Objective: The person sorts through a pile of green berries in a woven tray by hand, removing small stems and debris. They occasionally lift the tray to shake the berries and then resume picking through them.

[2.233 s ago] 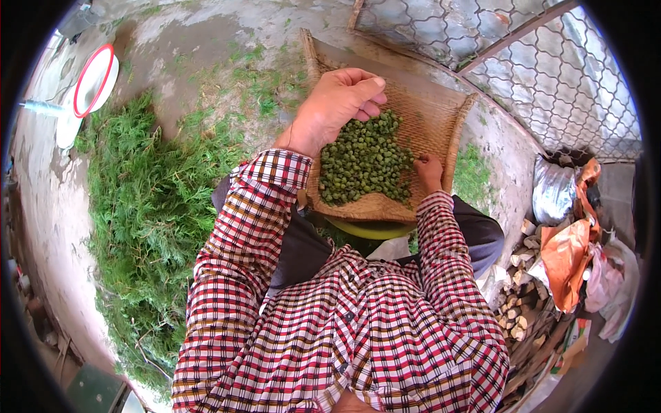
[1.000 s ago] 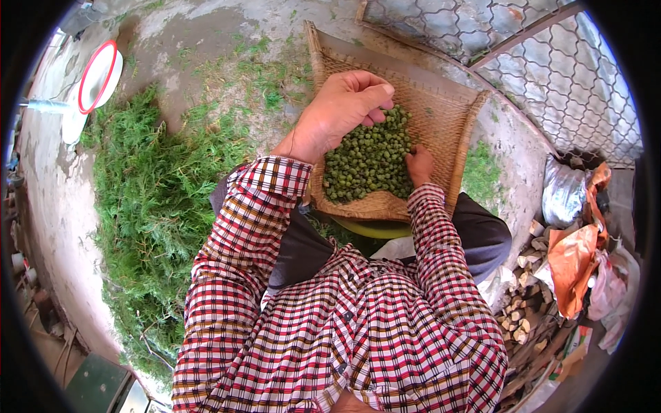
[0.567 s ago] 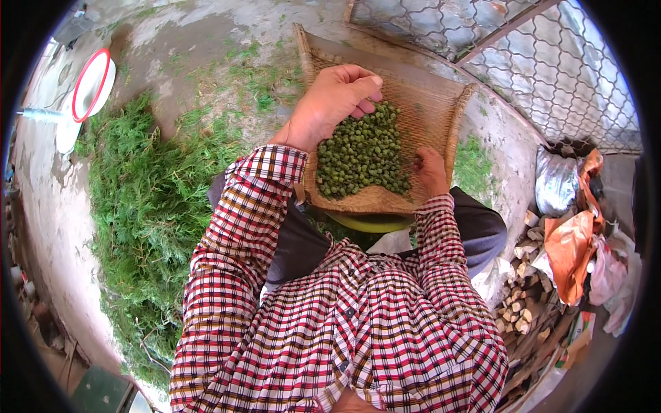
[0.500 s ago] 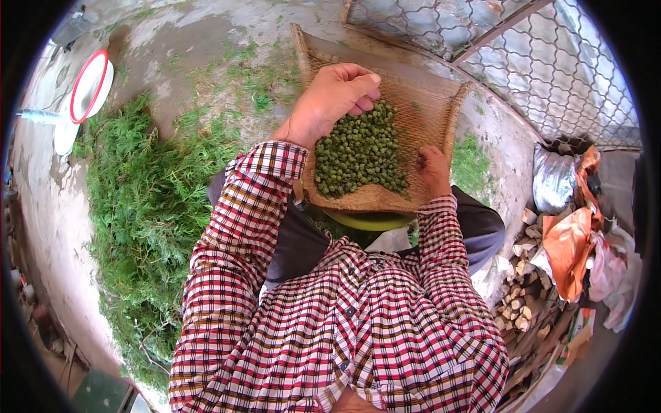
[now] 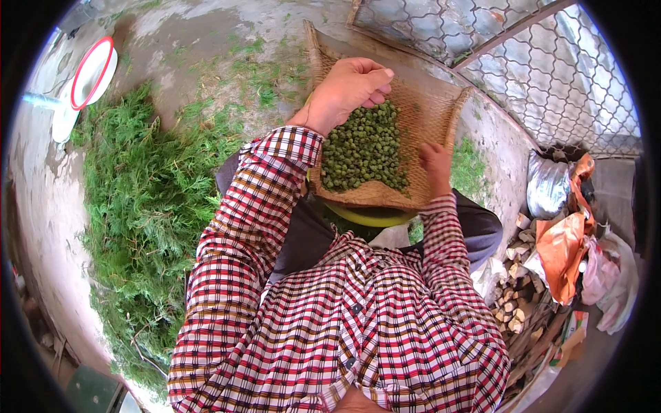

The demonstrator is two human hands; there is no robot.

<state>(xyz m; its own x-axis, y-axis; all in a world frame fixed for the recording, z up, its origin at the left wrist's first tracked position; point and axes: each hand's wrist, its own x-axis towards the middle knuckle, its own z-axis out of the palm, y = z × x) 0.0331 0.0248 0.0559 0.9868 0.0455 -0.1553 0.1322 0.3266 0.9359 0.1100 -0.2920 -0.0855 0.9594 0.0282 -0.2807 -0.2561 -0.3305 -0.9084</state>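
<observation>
A woven winnowing basket (image 5: pixel 421 113) lies tilted over a yellow-green basin (image 5: pixel 375 217) between my knees. A heap of small round green cones (image 5: pixel 361 153) covers its left and near part. Above the heap's far end, my left hand (image 5: pixel 354 89) is held up with thumb and fingertips pinched together; whatever may be between them is too small or hidden. Over the basket's right side, nearer to me, is my right hand (image 5: pixel 435 165). Motion smears its fingers, so I cannot see whether they hold anything.
Cut green conifer branches (image 5: pixel 144 227) are piled at my left. Beyond them sits a white basin (image 5: pixel 93 72) with a red rim. A wire mesh panel (image 5: pixel 551 76) stands at the far right, with split firewood (image 5: pixel 513 303) and an orange bag (image 5: pixel 559 251) closer.
My left hand has shifted slightly right, still pinched above the cones. The right hand has moved a little and is now blurred. The whole view has shifted slightly.
</observation>
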